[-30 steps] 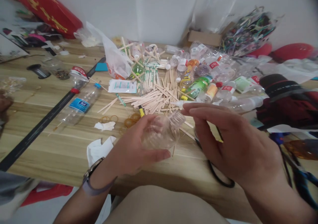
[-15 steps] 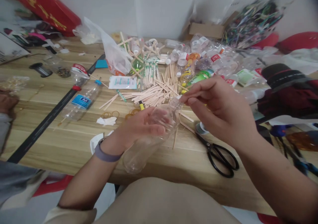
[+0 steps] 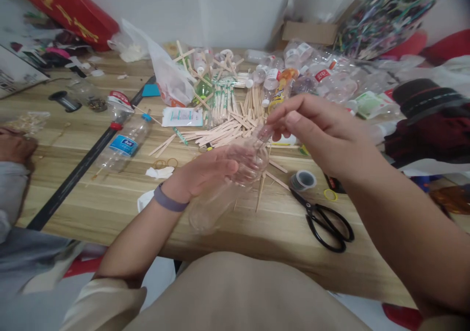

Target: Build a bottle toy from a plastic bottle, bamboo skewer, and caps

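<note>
My left hand point(image 3: 209, 172) is wrapped round a clear plastic bottle point(image 3: 213, 203), which tilts with its base toward me and its neck up to the right. Thumb and fingers of my right hand point(image 3: 312, 128) are pinched together at the bottle's mouth. Whatever lies between those fingertips is too small and blurred to name. Black-handled scissors point(image 3: 328, 225) rest on the table below my right hand, beside a small round tub point(image 3: 303, 179). Behind the bottle, flat wooden sticks point(image 3: 227, 132) lie in a loose pile.
Several empty bottles point(image 3: 330, 81) crowd the back right, near a dark hat point(image 3: 422, 98). To the left lie a blue-labelled bottle point(image 3: 125, 142) and a black strip point(image 3: 77, 174). Another person's hand point(image 3: 16, 145) rests at the left edge. Rubber bands point(image 3: 165, 163) lie near my left wrist.
Both hands and the bottle have moved slightly up in view. My right hand has shifted a little, uncovering more of the round tub and a yellow ring. The bottle stays in my left hand.
</note>
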### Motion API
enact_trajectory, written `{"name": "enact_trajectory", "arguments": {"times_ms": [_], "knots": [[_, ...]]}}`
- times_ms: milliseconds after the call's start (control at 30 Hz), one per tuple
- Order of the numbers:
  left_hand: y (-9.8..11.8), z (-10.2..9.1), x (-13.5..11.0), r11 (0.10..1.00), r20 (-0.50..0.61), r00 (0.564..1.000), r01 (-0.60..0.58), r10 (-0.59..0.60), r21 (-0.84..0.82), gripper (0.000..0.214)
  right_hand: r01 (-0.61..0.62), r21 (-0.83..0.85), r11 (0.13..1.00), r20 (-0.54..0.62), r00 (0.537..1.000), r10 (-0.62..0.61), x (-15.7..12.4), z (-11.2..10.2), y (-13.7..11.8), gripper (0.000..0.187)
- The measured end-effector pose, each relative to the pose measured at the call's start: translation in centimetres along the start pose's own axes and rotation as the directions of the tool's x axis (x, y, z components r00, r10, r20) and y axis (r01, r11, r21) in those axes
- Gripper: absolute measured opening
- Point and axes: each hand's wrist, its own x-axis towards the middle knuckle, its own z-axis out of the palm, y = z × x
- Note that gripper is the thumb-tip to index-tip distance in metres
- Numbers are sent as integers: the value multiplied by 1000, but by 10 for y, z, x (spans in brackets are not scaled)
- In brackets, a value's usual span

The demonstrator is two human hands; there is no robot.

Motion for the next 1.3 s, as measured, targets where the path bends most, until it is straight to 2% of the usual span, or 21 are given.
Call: {"name": "enact_trajectory", "arguments": {"times_ms": [100, 200, 333, 500, 633, 733, 800, 867, 967, 1067, 1167, 1300], "knots": [[3, -1, -2, 1000, -7, 1000, -5, 5, -3, 52, 32, 60, 998, -56, 998, -28, -1, -1, -1, 21], [3, 1, -3, 1000, 3, 1000, 3, -3, -19, 53, 31, 143, 989, -46, 999, -24, -2, 1, 0, 17], [1, 4, -4, 999, -6, 1000, -9, 8, -53, 49, -7, 173, 985, -24, 1000, 12, -3, 2, -3, 18], [0, 5, -6, 999, -6, 1000, -7, 6, -51, 49, 11, 206, 979, -44, 999, -2, -5, 0, -1, 21], [-1, 3, -6, 1000, -7, 1000, 20, -19, 23, 54, -7, 116, 993, -117, 993, 20, -8, -4, 2, 26], [-2, 5, -6, 985, -52, 998, 32, -23, 172, 60, -21, -138, 990, -112, 994, 5, -12, -7, 2, 28], [-3, 10, -8, 933, -126, 991, 6, 42, 361, 66, 34, -338, 941, -59, 997, -58, -16, -7, 3, 30], [-2, 17, -12, 816, -211, 967, 7, 140, 578, 73, 92, -458, 884, 5, 995, -101, -20, -6, 4, 32], [-2, 29, -19, 608, -286, 924, 79, 253, 790, 82, 116, -504, 856, 60, 993, -100, -27, -2, 7, 30], [-3, 38, -26, 483, -291, 901, 107, 323, 869, 89, 159, -472, 867, 85, 987, -135, -33, -1, 10, 25], [-4, 39, -32, 463, -243, 905, 59, 349, 884, 95, 214, -428, 878, 96, 977, -192, -38, -4, 11, 16], [0, 32, -41, 544, -178, 931, -26, 319, 839, 96, 206, -403, 892, 100, 978, -181, -45, -12, 13, 11]]}}
